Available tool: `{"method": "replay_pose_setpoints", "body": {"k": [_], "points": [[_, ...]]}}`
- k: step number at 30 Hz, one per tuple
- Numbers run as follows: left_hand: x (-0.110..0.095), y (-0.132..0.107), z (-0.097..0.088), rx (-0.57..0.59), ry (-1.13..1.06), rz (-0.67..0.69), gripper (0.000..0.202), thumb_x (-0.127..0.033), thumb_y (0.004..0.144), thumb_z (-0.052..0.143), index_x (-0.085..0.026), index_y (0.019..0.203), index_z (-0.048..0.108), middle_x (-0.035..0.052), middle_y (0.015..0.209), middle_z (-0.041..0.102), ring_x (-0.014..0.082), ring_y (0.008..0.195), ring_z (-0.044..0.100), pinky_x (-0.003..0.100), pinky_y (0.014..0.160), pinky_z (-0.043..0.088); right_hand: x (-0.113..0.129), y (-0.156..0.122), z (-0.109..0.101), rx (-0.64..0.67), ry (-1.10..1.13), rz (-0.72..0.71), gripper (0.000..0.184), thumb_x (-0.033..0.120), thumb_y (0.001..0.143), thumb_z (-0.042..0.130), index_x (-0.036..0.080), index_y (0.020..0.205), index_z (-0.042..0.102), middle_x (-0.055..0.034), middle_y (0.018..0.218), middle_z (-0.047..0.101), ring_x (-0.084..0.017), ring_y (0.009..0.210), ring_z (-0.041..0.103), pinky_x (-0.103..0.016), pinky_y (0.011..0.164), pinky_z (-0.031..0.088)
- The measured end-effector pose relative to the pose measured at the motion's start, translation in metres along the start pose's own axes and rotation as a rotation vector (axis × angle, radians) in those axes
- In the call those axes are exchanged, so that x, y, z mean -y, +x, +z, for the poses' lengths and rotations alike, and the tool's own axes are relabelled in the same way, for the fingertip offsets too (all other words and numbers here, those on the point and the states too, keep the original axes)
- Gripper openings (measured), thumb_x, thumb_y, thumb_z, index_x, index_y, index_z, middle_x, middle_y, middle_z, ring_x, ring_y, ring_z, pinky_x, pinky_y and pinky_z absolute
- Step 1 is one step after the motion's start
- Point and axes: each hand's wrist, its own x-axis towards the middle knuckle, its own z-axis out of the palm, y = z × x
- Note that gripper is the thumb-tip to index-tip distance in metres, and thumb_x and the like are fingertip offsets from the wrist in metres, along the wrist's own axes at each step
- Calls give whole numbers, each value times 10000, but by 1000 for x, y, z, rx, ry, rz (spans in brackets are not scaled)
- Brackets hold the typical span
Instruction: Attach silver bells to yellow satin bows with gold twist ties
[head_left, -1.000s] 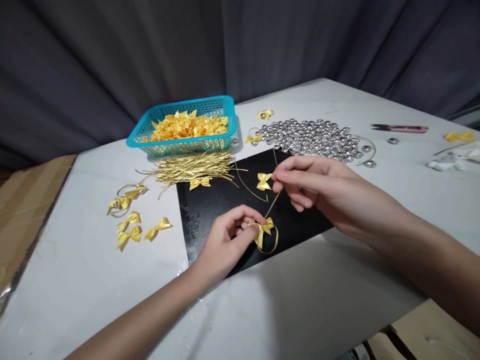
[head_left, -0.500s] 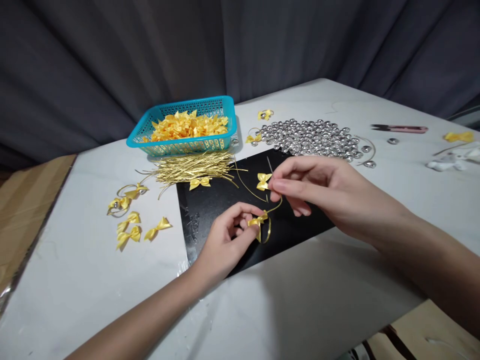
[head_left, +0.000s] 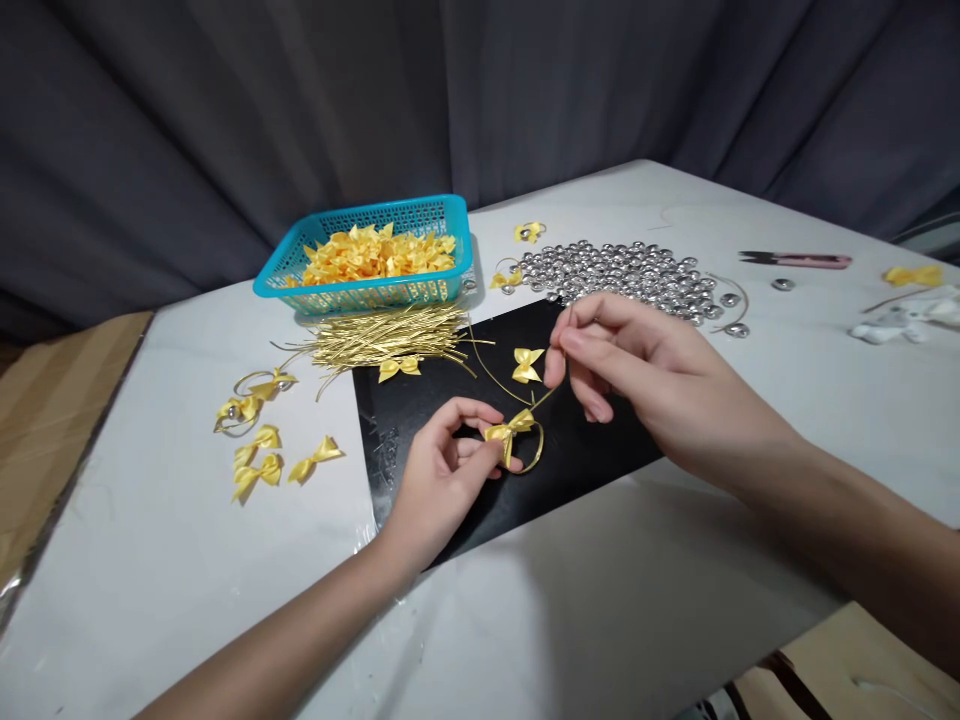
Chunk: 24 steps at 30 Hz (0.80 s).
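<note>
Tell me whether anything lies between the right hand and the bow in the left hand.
Nothing blocks it. Only the gold wire spans from the right hand to the bow pinched by the left hand; a loose bow lies beside it.

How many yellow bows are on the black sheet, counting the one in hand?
3. The held bow is pinched by the left hand; its wire goes to the right hand. A loose bow lies beside that hand, another bow by the gold wires. Hands may hide more.
</note>
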Motion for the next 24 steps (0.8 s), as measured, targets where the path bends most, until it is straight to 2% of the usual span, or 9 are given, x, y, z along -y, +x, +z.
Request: {"method": "replay_pose_setpoints", "body": {"k": [5,8,13,16,17,19,21,22,24], "points": [[2,1,-1,27,22,11,121,-212,748,616,-160,827,539,-50,703,527,61,537,589,168,508,417,-1,0,0,10,12,-21,128,247,904,490,176,798,476,19,695,581,-39,422,400,-209,453,330],[3,1,-1,49,50,16,135,-216,775,598,-158,879,536,-49,690,520,55,544,563,162,515,403,1,0,-2,-10,-41,-11,132,270,869,549,167,792,523,3,723,591,-45,447,424,-212,461,352],[5,3,-2,59,124,24,202,-205,759,604,-166,941,528,2,865,557,72,598,566,188,518,411,4,-1,-1,3,-138,9,181,331,784,648,159,748,605,33,585,497,-57,460,416,-205,430,307],[2,3,-6,37,296,59,256,-222,768,597,-176,1012,533,49,986,598,102,632,562,218,509,408,6,0,-1,34,-124,22,169,318,761,669,159,730,620,35,587,514,-53,458,397,-205,427,294],[0,2,-8,20,380,106,267,-226,774,595,-183,1033,543,60,1028,606,126,689,576,233,535,421,5,1,0,46,-114,30,160,307,747,681,159,726,624,32,598,527,-57,477,410,-204,444,311],[-7,1,-10,-11,523,254,295,-231,788,594,-204,1080,564,68,1108,610,182,884,586,282,681,461,3,3,2,85,-79,45,161,305,722,696,158,722,630,19,624,554,-75,538,456,-209,502,358],[-15,1,-9,0,518,375,308,-237,799,596,-215,1106,582,64,1149,617,211,1055,544,330,874,430,-2,6,4,141,-37,56,186,331,719,683,153,730,631,1,645,574,-97,585,491,-229,551,386],[-18,1,-7,27,440,378,299,-245,805,594,-211,1102,590,64,1142,628,209,1077,541,340,929,406,-4,7,6,165,-21,65,200,346,728,665,150,744,629,-1,638,570,-103,585,494,-239,558,389],[-25,2,-2,83,212,262,259,-272,812,592,-189,1056,611,62,1043,672,188,983,595,318,901,435,-9,9,9,172,2,73,222,364,732,645,146,759,615,3,617,550,-106,560,485,-248,545,386]]}}
